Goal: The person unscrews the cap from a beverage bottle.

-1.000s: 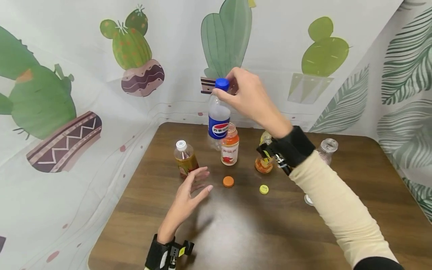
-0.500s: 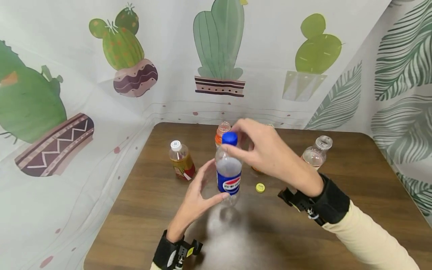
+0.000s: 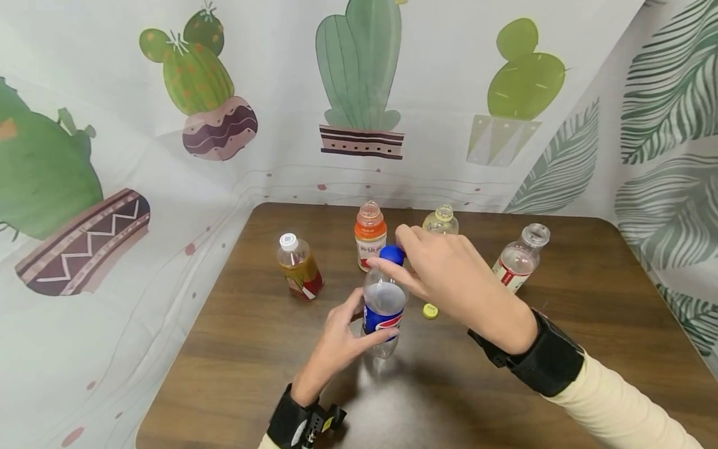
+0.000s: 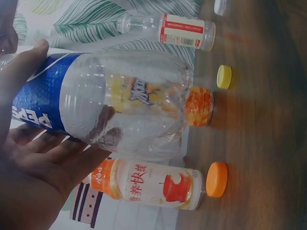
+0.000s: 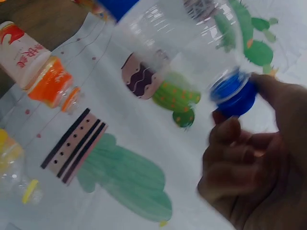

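Observation:
A clear plastic Pepsi bottle [image 3: 386,298] with a blue label stands nearly upright in front of me, its base close over the table. My left hand [image 3: 336,337] holds it round the label, thumb in front and fingers behind, as the left wrist view also shows. At its top, my right hand [image 3: 457,284] pinches the blue cap [image 5: 237,96] between thumb and curled fingers. The cap sits on the bottle's neck. The bottle looks empty of drink.
A bottle with a white cap [image 3: 300,268] stands left. Behind are uncapped bottles: an orange-necked one [image 3: 370,234], a yellow-ringed one [image 3: 442,223] and a red-and-white-labelled one [image 3: 517,260]. A yellow cap [image 3: 430,311] and an orange cap [image 4: 217,179] lie on the wooden table [image 3: 224,349].
My right hand has brought the Pepsi bottle from the back of the table toward me and down. My left hand, earlier free beside it, has moved right and taken hold of its label.

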The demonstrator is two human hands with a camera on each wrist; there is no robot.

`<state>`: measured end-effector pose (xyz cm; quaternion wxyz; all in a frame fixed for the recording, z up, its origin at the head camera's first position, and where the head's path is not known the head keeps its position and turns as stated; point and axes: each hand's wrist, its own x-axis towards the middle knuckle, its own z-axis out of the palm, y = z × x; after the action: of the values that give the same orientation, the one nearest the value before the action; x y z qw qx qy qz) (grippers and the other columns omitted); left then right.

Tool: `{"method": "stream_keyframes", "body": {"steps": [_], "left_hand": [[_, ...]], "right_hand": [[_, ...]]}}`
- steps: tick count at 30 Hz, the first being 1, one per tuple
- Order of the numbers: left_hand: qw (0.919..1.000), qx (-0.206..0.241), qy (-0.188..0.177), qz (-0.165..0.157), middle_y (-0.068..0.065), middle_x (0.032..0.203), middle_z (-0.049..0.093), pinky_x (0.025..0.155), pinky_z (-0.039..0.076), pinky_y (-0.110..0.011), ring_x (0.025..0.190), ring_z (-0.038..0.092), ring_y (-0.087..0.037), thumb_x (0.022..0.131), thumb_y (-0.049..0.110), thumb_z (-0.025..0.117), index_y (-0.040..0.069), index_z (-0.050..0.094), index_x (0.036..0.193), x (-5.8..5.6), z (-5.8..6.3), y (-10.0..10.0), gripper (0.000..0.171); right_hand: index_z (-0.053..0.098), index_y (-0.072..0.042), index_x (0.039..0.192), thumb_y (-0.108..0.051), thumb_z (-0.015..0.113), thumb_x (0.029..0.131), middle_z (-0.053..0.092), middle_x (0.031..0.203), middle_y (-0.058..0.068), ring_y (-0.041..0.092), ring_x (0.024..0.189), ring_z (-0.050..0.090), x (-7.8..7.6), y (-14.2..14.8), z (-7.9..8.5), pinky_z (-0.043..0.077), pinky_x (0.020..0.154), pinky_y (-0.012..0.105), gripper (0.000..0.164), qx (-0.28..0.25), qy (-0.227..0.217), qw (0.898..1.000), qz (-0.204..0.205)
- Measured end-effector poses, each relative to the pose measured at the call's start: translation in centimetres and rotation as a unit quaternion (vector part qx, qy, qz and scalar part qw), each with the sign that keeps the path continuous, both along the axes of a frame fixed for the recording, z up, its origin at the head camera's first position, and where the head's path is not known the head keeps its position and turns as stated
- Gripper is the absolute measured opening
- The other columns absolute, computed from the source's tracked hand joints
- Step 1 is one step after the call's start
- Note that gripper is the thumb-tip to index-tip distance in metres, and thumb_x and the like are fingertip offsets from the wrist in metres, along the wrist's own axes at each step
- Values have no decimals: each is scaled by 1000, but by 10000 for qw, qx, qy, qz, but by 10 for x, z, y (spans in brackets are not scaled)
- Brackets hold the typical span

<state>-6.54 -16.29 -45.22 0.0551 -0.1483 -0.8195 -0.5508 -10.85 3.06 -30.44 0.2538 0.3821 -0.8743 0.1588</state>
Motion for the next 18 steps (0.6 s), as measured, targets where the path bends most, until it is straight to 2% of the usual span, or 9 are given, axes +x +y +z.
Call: {"method": "stream_keyframes", "body": {"steps": [3,6,8,11,18], "left_hand": [[9990,-333,290,61,0,122,68,91,57,-35,108,67,-13,80,35,84,23,53,132,0,-2,0,62],[9969,-531,578,62,1,121,69,88,58,-33,105,68,-12,79,36,84,23,53,133,0,-4,0,63],[9966,-488,662,-9,1,121,69,88,58,-33,106,68,-13,80,33,84,24,53,133,0,-5,-1,62],[9970,-371,643,-202,1,121,69,88,58,-33,107,68,-15,81,29,83,24,53,136,0,-4,-4,62],[9971,-450,458,-411,-1,124,69,91,57,-35,110,67,-15,84,27,81,22,53,137,-1,-1,-8,60]], "right_hand": [[45,-8,76,-48,65,93,38,57,-2,13,42,39,7,-4,-4,31,39,27,48,209,278,9980,-522],[43,-8,72,-43,62,95,38,55,-2,14,41,40,11,-6,-7,34,38,29,46,167,211,9966,-778],[43,-8,72,-38,62,95,37,56,-3,13,42,39,11,-6,-9,34,39,28,43,45,79,9977,-668],[43,-9,72,-32,65,94,36,58,-4,10,45,37,8,-4,-10,32,41,24,39,-195,-62,9995,-229],[44,-9,74,-31,65,94,34,60,-4,6,48,31,-2,2,-12,25,43,19,37,-376,45,9975,601]]}}
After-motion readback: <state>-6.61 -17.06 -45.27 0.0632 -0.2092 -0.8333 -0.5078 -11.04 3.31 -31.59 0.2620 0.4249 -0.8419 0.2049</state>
